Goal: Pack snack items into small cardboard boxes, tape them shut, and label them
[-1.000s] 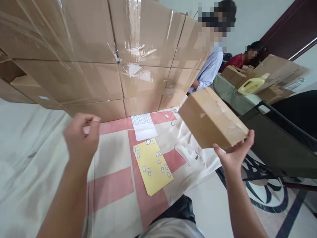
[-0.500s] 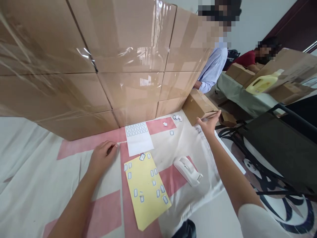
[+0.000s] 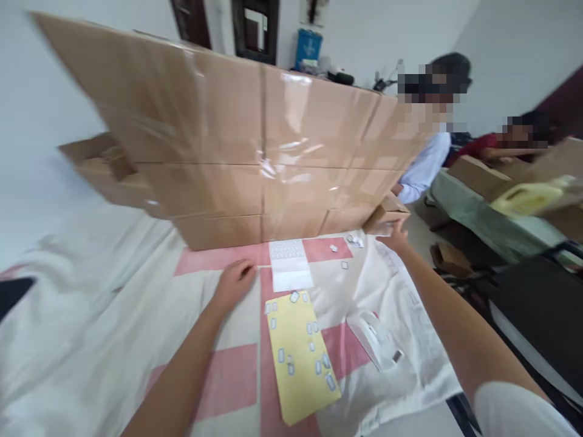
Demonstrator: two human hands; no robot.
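Note:
My left hand (image 3: 234, 284) rests on the pink and white cloth (image 3: 237, 379), its fingers curled in and nothing visible in them. Beside it lie a white sheet printed with small outlines (image 3: 291, 276) and a yellow card (image 3: 303, 382) bearing several small stickers. At the far right edge of the table, my right hand (image 3: 395, 238) grips the near end of a small cardboard box (image 3: 388, 211), thumb and fingers at its edge. A white tape dispenser (image 3: 371, 340) sits on the cloth between the card and my right forearm.
A tall wall of taped cardboard boxes (image 3: 232, 188) stands across the back. Small paper scraps (image 3: 334, 248) lie near its foot. Beyond it a person in a light blue sleeve (image 3: 426, 167) stands; another sits behind a green-covered table (image 3: 469, 197). A dark chair (image 3: 537, 321) is at right.
My view has tilted up and turned left, so the top of the box wall now shows. Both hands keep nearly the same places, the right one still at the small box.

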